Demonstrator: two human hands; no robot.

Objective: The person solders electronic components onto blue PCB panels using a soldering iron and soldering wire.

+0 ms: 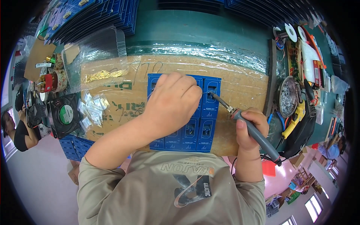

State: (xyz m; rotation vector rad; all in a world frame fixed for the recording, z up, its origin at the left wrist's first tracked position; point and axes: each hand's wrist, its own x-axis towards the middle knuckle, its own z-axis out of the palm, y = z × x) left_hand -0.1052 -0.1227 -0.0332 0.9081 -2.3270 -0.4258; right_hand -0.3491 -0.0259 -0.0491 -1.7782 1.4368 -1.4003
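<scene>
A panel of blue circuit boards (200, 146) lies flat on the cardboard work surface in front of me. My right hand (253, 127) grips a grey soldering iron (258, 139) like a pen, its tip down at a slot near the panel's upper right corner. Over the panel's upper middle, my left hand (174, 101) is closed with its fingers curled. Its fingertips are turned away beside the iron's tip, so what they hold is hidden. The left hand and wrist cover much of the panel.
Left are small clear packets (93, 108), a black fan (65, 115) and a plastic tray (122, 47) with gold-coloured strips. Stacked blue boards (116, 17) stand behind. On the right are a metal dish (288, 99), a yellow-handled tool (294, 122) and white spools (290, 32). Another person (24, 129) sits far left.
</scene>
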